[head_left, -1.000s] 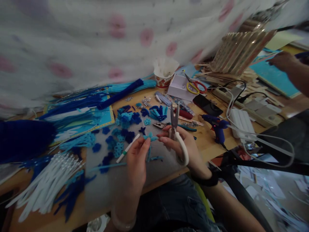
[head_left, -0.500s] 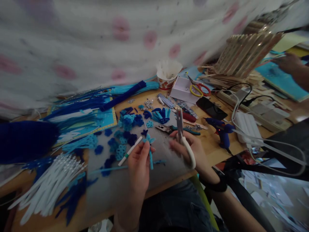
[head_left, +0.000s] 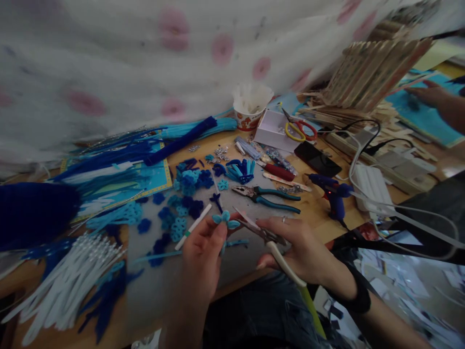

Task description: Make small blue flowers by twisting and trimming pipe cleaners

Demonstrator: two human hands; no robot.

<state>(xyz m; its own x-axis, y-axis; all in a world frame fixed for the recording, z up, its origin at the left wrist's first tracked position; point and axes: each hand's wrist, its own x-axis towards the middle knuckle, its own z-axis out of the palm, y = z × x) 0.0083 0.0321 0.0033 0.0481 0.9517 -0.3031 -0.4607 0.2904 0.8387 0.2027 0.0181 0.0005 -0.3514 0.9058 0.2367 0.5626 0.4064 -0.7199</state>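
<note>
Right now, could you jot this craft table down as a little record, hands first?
Left hand: pinches a light-blue flower
Right hand: holds white-handled scissors, blades beside the flower
Pliers: lying with handles spread
Glue gun: right of the pliers, red light on
Patterned cup: beside the white box
Another person's hand: far right, near a blue sheet

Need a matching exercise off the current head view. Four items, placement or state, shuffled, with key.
Column one
1. Light-blue flower
2. White-handled scissors
3. Glue gun
4. Red-and-yellow-handled scissors

Column two
A. Showing a small red light
B. At the white box
C. In the right hand
D. Pinched in the left hand

Pairs: 1-D, 2-C, 3-A, 4-B
</note>
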